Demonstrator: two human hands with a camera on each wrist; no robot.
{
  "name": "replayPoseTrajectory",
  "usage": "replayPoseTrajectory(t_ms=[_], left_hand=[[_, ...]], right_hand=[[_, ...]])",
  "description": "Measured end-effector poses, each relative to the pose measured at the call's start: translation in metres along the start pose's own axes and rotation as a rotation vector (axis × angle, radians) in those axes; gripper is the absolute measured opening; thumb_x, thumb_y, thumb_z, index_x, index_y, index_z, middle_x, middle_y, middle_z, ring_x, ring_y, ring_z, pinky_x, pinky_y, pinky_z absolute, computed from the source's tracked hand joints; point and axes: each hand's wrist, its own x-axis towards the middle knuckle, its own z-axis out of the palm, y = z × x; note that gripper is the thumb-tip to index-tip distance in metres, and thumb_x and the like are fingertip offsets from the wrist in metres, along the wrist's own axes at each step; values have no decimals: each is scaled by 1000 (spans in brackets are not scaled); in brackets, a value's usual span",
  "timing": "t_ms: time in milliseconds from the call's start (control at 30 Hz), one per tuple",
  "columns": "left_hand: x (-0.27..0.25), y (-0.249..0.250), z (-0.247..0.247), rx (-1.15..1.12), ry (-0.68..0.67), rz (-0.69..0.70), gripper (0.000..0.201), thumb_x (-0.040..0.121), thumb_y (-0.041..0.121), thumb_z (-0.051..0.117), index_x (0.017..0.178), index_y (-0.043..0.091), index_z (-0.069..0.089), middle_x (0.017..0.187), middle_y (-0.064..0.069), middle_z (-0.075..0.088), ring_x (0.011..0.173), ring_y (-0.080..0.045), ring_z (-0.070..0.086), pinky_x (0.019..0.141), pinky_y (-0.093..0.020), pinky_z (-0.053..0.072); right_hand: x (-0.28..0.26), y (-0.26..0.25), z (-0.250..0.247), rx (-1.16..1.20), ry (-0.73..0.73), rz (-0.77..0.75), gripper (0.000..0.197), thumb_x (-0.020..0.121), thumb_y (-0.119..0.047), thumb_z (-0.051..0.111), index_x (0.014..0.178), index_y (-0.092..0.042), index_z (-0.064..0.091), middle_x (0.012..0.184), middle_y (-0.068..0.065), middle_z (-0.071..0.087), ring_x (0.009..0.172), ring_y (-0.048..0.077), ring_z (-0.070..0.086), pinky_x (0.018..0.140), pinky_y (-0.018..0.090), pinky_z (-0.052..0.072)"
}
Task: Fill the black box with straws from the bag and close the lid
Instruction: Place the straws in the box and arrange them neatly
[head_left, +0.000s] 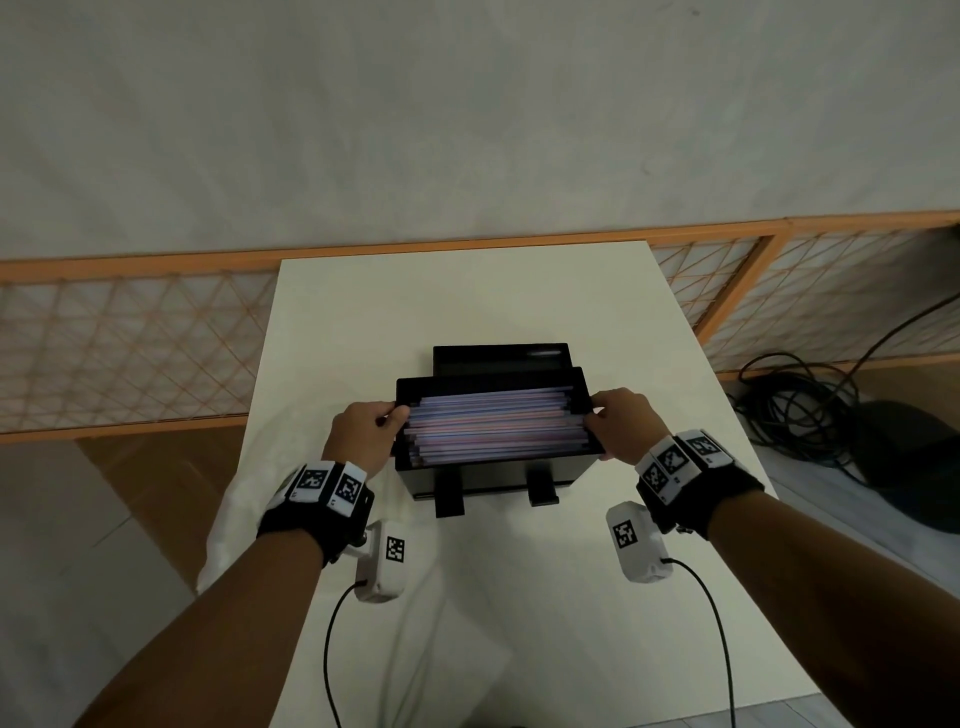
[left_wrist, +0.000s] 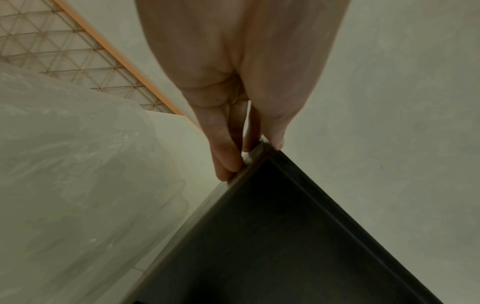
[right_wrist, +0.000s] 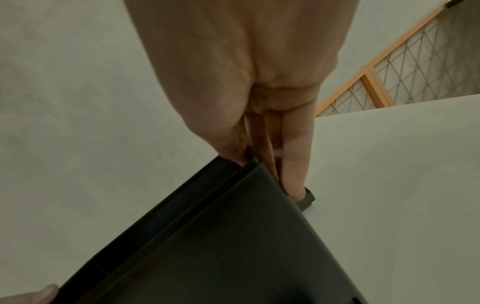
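We had the box sitting mid-table, packed with straws. Our left hand pinched the lid's left edge and our right hand pinched its right edge, lid hanging tilted over the straws. Bag lay just left.

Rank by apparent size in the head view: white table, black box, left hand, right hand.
1. white table
2. black box
3. left hand and right hand: they look alike, each pinching one end of the box; no ranking.
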Motion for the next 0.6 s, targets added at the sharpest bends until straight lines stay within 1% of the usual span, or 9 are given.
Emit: replayPoseTrajectory(t_ms=[100,167,233,300,333,400,467,533,600], left_hand=[[-2,0,-2,-12,-22,-15,33,95,33,49,109,9,68,92,-15,68,89,-32,63,70,-27,40],[-4,3,-6,-58,4,-48,34,94,31,51,117,10,62,103,-13,68,88,-29,64,73,-29,48],[-5,10,-11,-57,115,33,29,92,25,55,115,7,61,101,-13,67,85,-27,63,78,-32,50],[-8,22,-13,10,133,191,24,91,16,54,110,5,64,100,-12,67,85,-25,62,80,-30,48],[-9,28,-11,66,76,260,24,91,14,53,109,5,65,103,-13,67,89,-26,62,82,-31,48],[-8,37,-3,235,-91,321,27,92,11,48,111,6,66,110,-15,65,99,-30,61,87,-34,48],[-7,39,7,395,-224,314,29,92,9,46,112,7,65,114,-17,62,104,-32,59,87,-34,46],[-8,38,12,443,-277,300,30,90,5,46,113,7,65,115,-18,62,105,-32,59,86,-33,45],[-9,37,14,444,-284,298,31,88,1,46,112,6,65,114,-19,62,105,-33,59,87,-34,46]], right_hand=[[1,3,-1,14,-9,28,31,91,-18,50,118,-7,61,106,17,69,78,35,70,74,42,59],[0,3,-3,-23,97,37,37,92,-25,51,125,-8,55,114,15,66,98,32,64,87,37,52],[-3,-3,-6,-34,242,-16,32,92,-25,51,117,-7,59,111,14,66,105,31,60,87,32,45],[-6,-14,-4,-45,223,-56,23,89,-20,51,97,-5,67,95,14,69,92,31,62,73,27,44],[-6,-18,-2,-57,175,-48,22,87,-17,51,84,-3,68,83,15,68,82,31,62,65,25,42],[-3,-25,2,-65,121,7,31,85,-15,52,56,-4,53,59,11,54,64,28,54,53,24,36],[1,-32,6,-45,114,41,39,86,-16,51,51,-10,36,53,5,40,58,26,46,51,25,33],[3,-40,10,-33,95,66,39,88,-18,50,53,-11,35,56,3,39,60,24,44,55,26,34],[3,-44,15,-23,66,84,39,89,-16,49,54,-10,34,57,2,39,58,21,41,52,27,32]])
